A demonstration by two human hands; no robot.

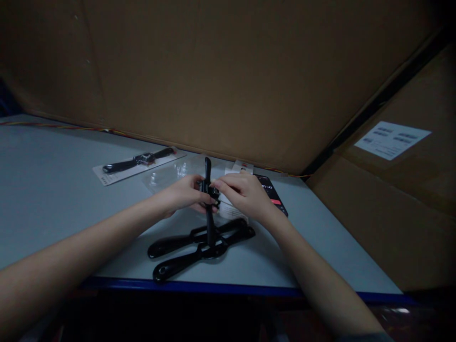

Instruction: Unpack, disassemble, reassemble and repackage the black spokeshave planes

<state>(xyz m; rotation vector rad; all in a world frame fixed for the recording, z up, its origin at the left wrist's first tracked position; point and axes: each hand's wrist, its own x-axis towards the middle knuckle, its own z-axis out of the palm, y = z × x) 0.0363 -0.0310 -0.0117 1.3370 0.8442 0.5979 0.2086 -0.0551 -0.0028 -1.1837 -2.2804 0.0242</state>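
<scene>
Head view, two bare hands closed around a black wristwatch (209,190) above mid-table, its upper strap standing upright. Left hand (183,194) curled against one side of the watch, fingers wrapped close; right hand (244,194) pinching from the opposite side, fingertips (215,184) pressed to the dark case. Lower strap running down onto a heap of black watch straps (201,247) just below. White card (228,211) under the right hand, clear plastic blister (166,176) behind the left, phone (272,192) showing a timer beside the right. Farther left, a black watch on a white backing card (138,162), atop a pale grey table (53,190) before a cardboard wall (213,80).
</scene>
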